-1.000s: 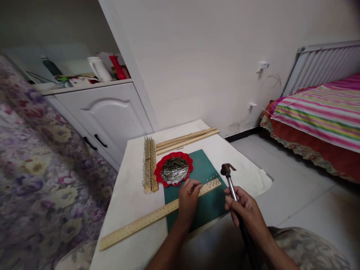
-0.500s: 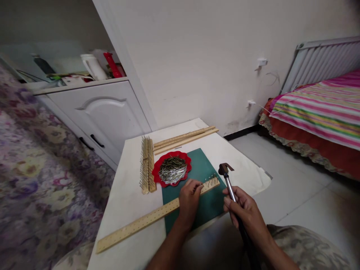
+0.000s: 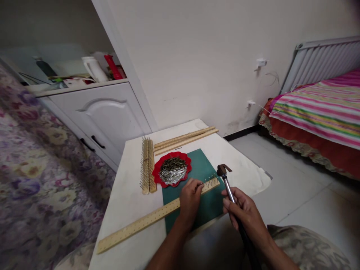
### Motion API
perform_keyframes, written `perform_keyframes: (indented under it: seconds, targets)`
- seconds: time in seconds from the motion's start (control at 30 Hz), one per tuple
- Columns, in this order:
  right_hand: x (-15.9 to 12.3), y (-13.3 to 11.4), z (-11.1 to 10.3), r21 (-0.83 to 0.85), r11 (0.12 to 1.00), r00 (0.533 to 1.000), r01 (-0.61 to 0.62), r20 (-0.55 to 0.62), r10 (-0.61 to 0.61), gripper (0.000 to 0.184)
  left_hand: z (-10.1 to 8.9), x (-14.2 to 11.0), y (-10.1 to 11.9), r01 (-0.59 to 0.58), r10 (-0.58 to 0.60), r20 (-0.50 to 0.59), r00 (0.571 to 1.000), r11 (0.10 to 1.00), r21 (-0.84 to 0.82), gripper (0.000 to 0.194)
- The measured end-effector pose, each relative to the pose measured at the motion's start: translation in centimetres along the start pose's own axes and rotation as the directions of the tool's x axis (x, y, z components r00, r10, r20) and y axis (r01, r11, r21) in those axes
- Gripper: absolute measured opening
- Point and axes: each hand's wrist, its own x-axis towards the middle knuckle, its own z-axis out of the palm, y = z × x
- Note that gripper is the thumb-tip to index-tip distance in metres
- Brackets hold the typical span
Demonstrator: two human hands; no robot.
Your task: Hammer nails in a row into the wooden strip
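Note:
A long wooden strip [image 3: 146, 222] with a row of holes lies slanted across a green mat [image 3: 206, 202] on a white table [image 3: 128, 202]. Several nails stand in its right end. My left hand [image 3: 190, 198] rests on the strip, fingers pinched on a nail at the strip's top. My right hand [image 3: 245, 212] grips the handle of a small hammer [image 3: 224, 173], whose head hovers just right of the strip's nailed end.
A red scalloped dish [image 3: 172, 171] full of nails sits behind the strip. Left of it lie nail-studded wooden strips [image 3: 147, 165]; plain strips [image 3: 184, 140] lie at the table's far edge. A white cabinet [image 3: 98, 120] stands far left, a striped bed [image 3: 317, 112] at right.
The hammer head has dipped slightly lower and nearer the strip's nailed end. My left hand stays pinched at the same spot on the strip.

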Motion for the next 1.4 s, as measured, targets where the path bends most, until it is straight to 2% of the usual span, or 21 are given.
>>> perform_keyframes:
  seconds: [0.63,0.97,1.4]
  targets:
    - [-0.1,0.1,0.2,0.015,1.0,0.999,-0.015,0.041,0.014,0.02,0.2,0.1,-0.3,-0.029,0.029,-0.01,1.0,0.999,0.016,0.014]
    - [-0.3,0.9,0.6,-0.001,0.994,0.962,-0.109,0.251,0.106,0.019,0.8,0.0,-0.8,-0.01,0.009,0.013,1.0,0.999,0.041,0.013]
    - [0.0,0.9,1.5,-0.073,0.992,0.964,-0.105,0.239,0.12,0.027,0.8,-0.1,-0.7,0.007,-0.008,0.016,1.0,0.998,0.055,0.014]
